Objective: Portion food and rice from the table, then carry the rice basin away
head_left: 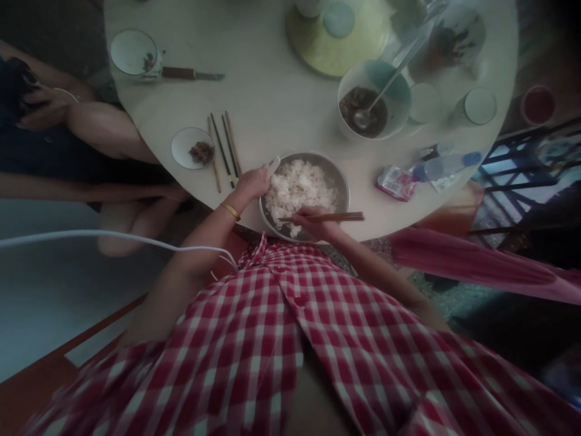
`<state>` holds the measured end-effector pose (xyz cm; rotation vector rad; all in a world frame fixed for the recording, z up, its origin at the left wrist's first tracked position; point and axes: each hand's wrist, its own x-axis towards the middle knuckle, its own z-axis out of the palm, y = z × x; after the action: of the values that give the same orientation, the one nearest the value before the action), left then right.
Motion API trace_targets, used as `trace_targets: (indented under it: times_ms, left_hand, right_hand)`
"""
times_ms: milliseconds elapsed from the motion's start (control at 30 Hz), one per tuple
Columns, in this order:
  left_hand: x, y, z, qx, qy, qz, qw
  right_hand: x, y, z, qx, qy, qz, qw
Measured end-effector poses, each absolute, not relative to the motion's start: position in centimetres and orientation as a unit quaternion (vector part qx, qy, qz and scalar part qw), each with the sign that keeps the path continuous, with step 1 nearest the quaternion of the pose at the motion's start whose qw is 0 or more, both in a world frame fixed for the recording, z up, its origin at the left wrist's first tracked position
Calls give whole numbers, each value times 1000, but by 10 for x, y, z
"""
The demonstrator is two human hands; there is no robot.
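A metal bowl (341, 184) full of white rice (299, 188) sits at the near edge of the round table (272, 91). My left hand (253, 181) grips the bowl's left rim, with a white spoon handle (274, 165) sticking out by the fingers. My right hand (315, 221) is closed on a pair of brown chopsticks (338, 216) lying sideways over the near side of the rice, tips pointing left into it.
Left of the bowl lie loose chopsticks (223, 151) and a small dish of food (193, 147). A white bowl with dark food and a ladle (367, 106), cups (479, 106), a plastic bottle (447, 165) and a packet (396, 181) stand farther right. Another person's arm (104, 127) rests at the left.
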<state>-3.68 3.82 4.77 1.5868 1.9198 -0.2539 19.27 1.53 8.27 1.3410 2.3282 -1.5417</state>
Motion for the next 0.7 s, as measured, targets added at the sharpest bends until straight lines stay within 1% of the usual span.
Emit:
trace_targets:
  times_ms: [133,233,367,433,533,633,700]
  left_hand:
    - [-37,37,50,605,727,-96,311]
    - [-38,36,51,609,724,-90,313]
    - [-39,38,48,619,714,-81,317]
    - [-39,40,46,622,711,-79,320]
    - [-39,42,43,623,708,-75,325]
    - [-39,42,42,620,709,-74,328]
    - [-38,42,44,616,713,-80,327]
  right_hand:
    - [172,6,74,410,779,-471,64]
    - [179,10,65,446,780,-430,89]
    - [207,28,64,491,773,-391,93]
    - [219,37,73,511,762,-390,77]
    - [223,51,99,528,732,-430,27]
    - [207,64,120,498,729,-468,-26]
    - [187,71,119,466,754,-460,-50]
